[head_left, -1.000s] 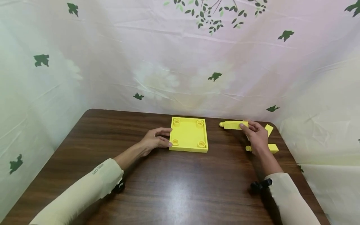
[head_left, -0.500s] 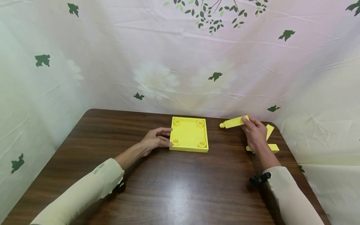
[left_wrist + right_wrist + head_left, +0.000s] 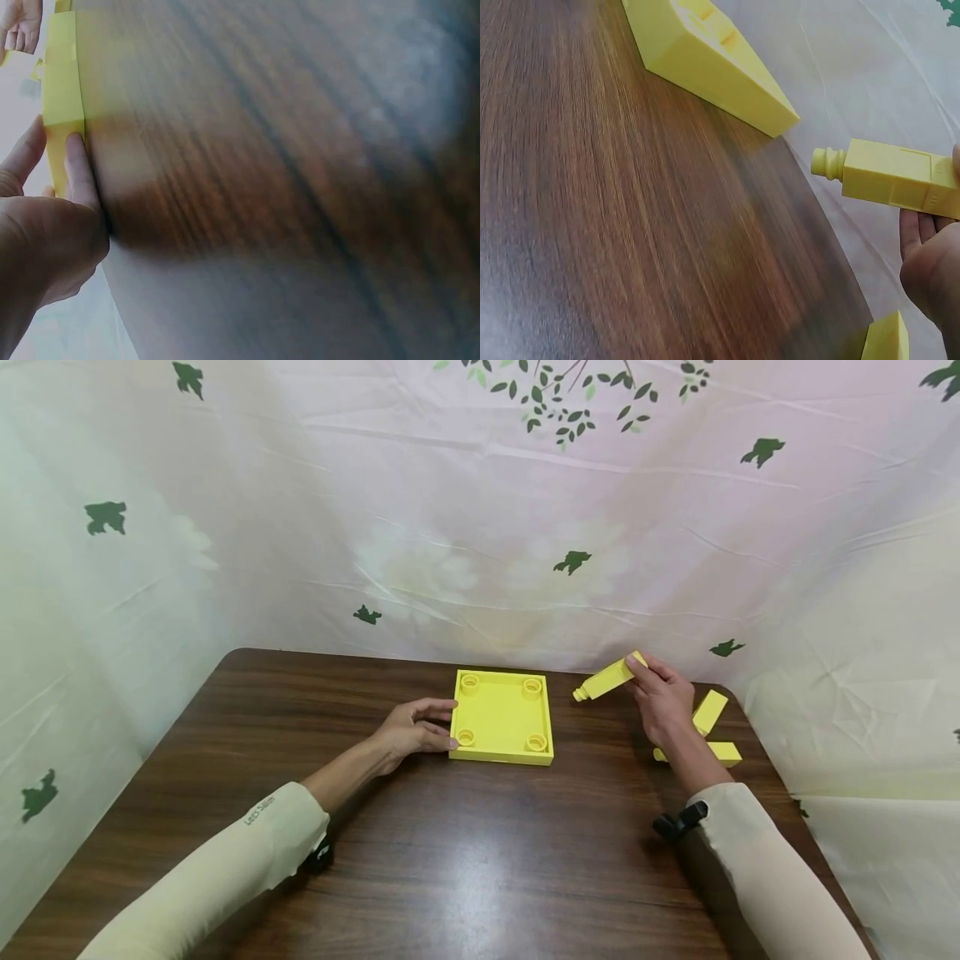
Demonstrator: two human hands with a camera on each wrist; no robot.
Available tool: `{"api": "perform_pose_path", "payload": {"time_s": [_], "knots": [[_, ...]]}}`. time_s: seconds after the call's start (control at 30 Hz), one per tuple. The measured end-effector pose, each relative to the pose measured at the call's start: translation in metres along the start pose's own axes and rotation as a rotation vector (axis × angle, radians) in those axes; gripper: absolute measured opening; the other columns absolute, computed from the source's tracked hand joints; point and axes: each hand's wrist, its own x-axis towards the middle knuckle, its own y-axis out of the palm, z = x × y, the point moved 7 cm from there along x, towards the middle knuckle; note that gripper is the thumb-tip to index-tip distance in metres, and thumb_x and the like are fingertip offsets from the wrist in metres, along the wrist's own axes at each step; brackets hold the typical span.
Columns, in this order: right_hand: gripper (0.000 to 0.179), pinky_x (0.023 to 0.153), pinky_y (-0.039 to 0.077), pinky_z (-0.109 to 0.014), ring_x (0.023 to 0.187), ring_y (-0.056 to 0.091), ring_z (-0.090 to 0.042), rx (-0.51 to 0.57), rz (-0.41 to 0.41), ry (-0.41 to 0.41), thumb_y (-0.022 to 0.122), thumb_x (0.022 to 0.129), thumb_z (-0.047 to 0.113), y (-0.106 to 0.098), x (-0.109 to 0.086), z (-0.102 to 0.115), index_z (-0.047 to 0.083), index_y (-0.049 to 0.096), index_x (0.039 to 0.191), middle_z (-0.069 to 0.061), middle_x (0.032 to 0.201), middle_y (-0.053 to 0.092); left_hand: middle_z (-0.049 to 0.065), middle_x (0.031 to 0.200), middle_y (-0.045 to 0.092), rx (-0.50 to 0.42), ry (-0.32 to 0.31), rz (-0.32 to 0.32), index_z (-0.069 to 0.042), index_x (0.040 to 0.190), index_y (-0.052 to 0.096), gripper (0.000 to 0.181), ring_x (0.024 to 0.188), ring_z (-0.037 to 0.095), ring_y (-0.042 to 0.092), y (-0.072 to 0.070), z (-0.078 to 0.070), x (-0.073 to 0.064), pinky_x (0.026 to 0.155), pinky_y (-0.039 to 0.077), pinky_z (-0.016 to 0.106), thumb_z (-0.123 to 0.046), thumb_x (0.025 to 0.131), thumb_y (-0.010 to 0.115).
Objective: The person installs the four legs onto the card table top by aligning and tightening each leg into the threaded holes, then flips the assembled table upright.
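Observation:
A yellow square toy tabletop (image 3: 498,714), underside up with a raised rim and a round socket in each corner, lies on the brown table. My left hand (image 3: 411,731) touches its left rim with thumb and fingers spread along the edge; the left wrist view shows the thumb and a finger on the tabletop's (image 3: 64,82) corner. To the right, my right hand (image 3: 663,700) pinches a yellow table leg (image 3: 611,678) by its plain end. The ridged peg of that leg (image 3: 889,172) points left and down in the head view, apart from the tabletop.
Two more yellow legs lie near the table's right edge: a tilted one (image 3: 708,712) and one lying crosswise (image 3: 725,753), both partly behind the right hand and wrist. A patterned cloth (image 3: 480,527) hangs right behind the brown table (image 3: 480,860).
My right hand has lifted the leg and moved it slightly left, its plain end tilting up from near level. The left hand and tabletop stay in place.

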Motion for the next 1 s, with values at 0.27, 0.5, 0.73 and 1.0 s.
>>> {"api": "perform_pose_path", "payload": {"time_s": [0.27, 0.5, 0.73, 1.0], "knots": [[0.044, 0.085, 0.067, -0.024, 0.096, 0.078, -0.010, -0.017, 0.040, -0.022, 0.086, 0.100, 0.005, 0.019, 0.003, -0.002, -0.005, 0.072, 0.141, 0.001, 0.109, 0.078, 0.021, 0.161, 0.058, -0.010, -0.012, 0.002, -0.012, 0.162, 0.061, 0.079, 0.114, 0.022, 0.071, 0.000, -0.001, -0.001, 0.095, 0.070, 0.029, 0.011, 0.091, 0.088], [0.035, 0.082, 0.067, -0.023, 0.091, 0.077, -0.009, -0.031, 0.056, -0.054, 0.080, 0.103, 0.002, 0.038, 0.007, -0.002, -0.007, 0.074, 0.137, 0.002, 0.102, 0.081, 0.021, 0.161, 0.057, -0.009, -0.012, 0.000, -0.012, 0.162, 0.061, 0.079, 0.111, 0.020, 0.071, -0.002, 0.000, 0.000, 0.094, 0.069, 0.028, 0.009, 0.091, 0.088], [0.021, 0.085, 0.069, -0.025, 0.091, 0.079, -0.010, 0.008, 0.079, -0.059, 0.080, 0.101, -0.003, 0.054, 0.010, -0.002, -0.004, 0.080, 0.122, -0.001, 0.099, 0.083, 0.020, 0.160, 0.058, -0.005, -0.012, 0.000, -0.013, 0.162, 0.061, 0.079, 0.110, 0.019, 0.072, -0.003, 0.000, -0.001, 0.093, 0.069, 0.028, 0.008, 0.091, 0.089], [0.022, 0.091, 0.069, -0.024, 0.096, 0.081, -0.009, -0.011, 0.109, -0.035, 0.081, 0.102, 0.000, 0.066, 0.010, -0.007, -0.003, 0.079, 0.124, 0.000, 0.104, 0.083, 0.021, 0.159, 0.058, -0.019, -0.010, -0.003, -0.013, 0.161, 0.062, 0.079, 0.110, 0.019, 0.072, -0.001, 0.002, 0.001, 0.093, 0.070, 0.028, 0.010, 0.090, 0.089]]}}
